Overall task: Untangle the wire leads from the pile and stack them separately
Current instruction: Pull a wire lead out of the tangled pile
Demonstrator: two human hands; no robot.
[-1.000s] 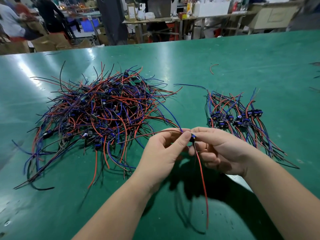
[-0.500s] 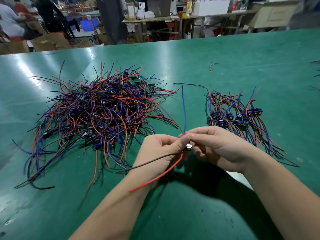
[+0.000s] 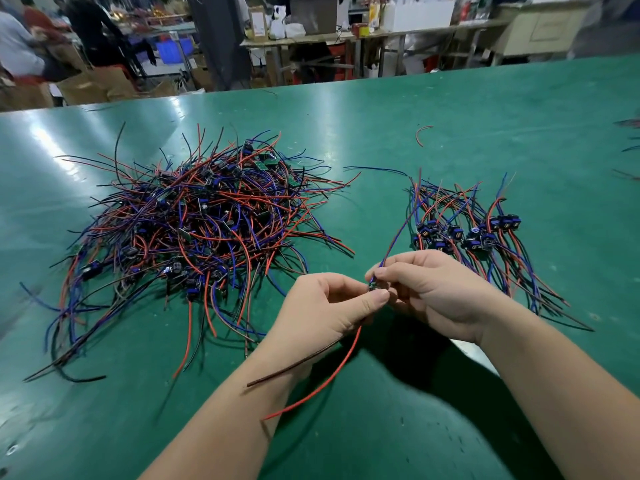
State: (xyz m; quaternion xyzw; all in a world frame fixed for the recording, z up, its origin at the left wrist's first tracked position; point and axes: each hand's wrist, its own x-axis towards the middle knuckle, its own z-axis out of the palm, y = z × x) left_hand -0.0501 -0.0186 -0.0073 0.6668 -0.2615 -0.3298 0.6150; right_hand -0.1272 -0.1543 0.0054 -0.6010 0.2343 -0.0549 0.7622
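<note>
The green table (image 3: 485, 126) is seen to fill most of the view, and cluttered workbenches (image 3: 381, 32) and people are ranged beyond its far edge at twelve o'clock. The tangled pile (image 3: 194, 230) of red, blue and black leads, with small dark modules mixed in, is spread on the table at ten o'clock from the hands. The sorted stack (image 3: 478, 237) is laid at one o'clock from the hands, well apart from the pile. Its leads are lined up roughly side by side, with their blue modules gathered in a band across the middle.

The left hand (image 3: 329, 310) and the right hand (image 3: 433, 292) are brought together above the table, fingertips meeting. One wire lead (image 3: 373, 288) is pinched at its small module by both hands, between curled thumbs and forefingers. From the module a blue wire (image 3: 398, 233) is run up toward one o'clock, beside the stack's left edge. A red wire (image 3: 329, 378) and a dark wire (image 3: 294, 364) are trailed toward seven o'clock across the left forearm. A short red wire scrap (image 3: 423, 133) is left alone farther off at one o'clock.
</note>
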